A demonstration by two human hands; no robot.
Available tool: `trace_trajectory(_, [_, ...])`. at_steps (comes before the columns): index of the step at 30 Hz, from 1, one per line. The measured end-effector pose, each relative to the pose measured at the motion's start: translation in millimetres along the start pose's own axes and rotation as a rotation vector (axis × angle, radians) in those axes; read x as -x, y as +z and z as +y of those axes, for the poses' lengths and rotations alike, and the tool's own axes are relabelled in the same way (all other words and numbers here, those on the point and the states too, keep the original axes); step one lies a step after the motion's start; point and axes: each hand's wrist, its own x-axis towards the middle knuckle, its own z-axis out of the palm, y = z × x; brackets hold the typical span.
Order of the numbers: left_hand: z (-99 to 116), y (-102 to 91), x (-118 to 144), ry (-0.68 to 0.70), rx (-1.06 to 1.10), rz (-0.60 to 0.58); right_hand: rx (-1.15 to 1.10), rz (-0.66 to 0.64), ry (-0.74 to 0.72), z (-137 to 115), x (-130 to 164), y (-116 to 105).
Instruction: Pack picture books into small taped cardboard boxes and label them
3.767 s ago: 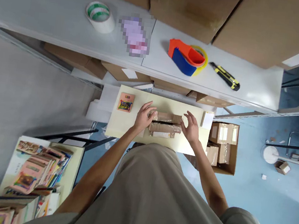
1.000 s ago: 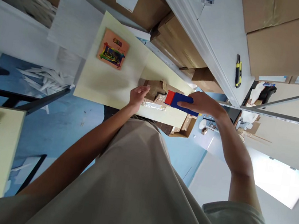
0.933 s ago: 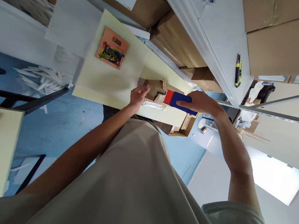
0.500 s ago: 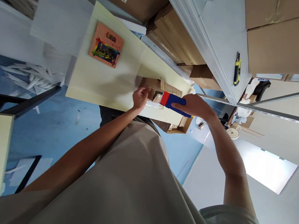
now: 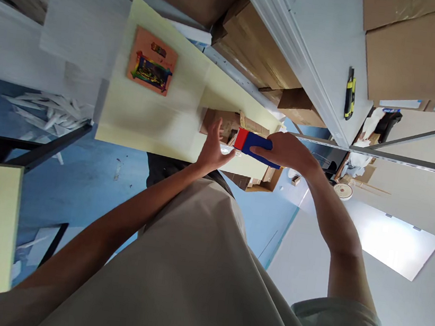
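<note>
In the head view, my right hand (image 5: 285,150) grips a flat blue box with a red end (image 5: 257,146), fingers over its far side and thumb along the near one. The red end is over a small open cardboard carton (image 5: 210,120) on the pale yellow table (image 5: 181,131). My left hand (image 5: 211,151) is by the carton's near left side, thumb and fingers spread apart, with nothing visible in it. The blue box and the hands cover part of the carton's inside.
An orange picture card or booklet (image 5: 153,61) lies on the table's left part. Larger cardboard boxes (image 5: 257,45) stand along the far side. A yellow-and-black utility knife (image 5: 350,94) rests on the grey shelf (image 5: 321,43). Another open carton (image 5: 273,181) sits below the table's right end.
My left hand has opened from a pinch at the carton, its fingers and thumb now spread toward the blue box. The right hand keeps its hold with little movement. The view has shifted slightly.
</note>
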Motion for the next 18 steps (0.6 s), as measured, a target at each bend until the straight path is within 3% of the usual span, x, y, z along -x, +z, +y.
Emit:
trace_trajectory(4, [13.8, -6.9, -36.2, 0.122, -0.163, -0.143, 0.054, 0.017, -0.029, -3.9, 1.4, -0.4])
trace_trajectory(8, [10.0, -15.2, -66.0, 0.128, -0.182, -0.268, 0.037, 0.055, -0.040, -8.3, -0.7, -0.5])
trace_trajectory(14, [-9.1, -13.8, -63.5, 0.074, -0.144, -0.238, 0.024, 0.090, -0.070, -9.0, -19.1, -4.3])
trace_trajectory(18, [-23.3, -11.9, -58.8, 0.050, -0.141, -0.245, -0.001, 0.096, -0.143, 4.7, -41.9, -9.9])
